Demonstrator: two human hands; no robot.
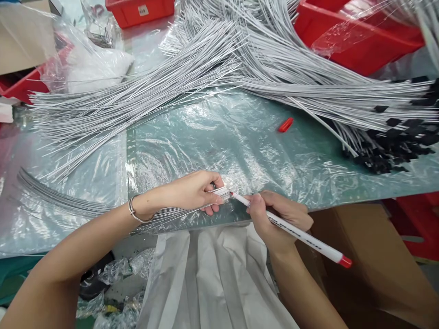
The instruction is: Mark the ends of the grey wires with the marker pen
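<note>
My left hand [200,191] is closed around a small bundle of thin grey wires [68,198], whose ends stick out past the thumb. The rest of the bundle trails left under my forearm along the table. Between thumb and fingers of my right hand [277,217] is a white marker pen [305,237] with a red end. Its red tip is at the wire ends, touching or very close; I cannot tell which. The red pen cap [285,124] lies apart on the plastic-covered table [206,132].
A large heap of grey wires [147,87] spans the back of the table, with black connectors [394,137] at the right. Red bins [360,41] stand behind, another red bin [140,11] at back left. Below the right edge is a cardboard box [370,256].
</note>
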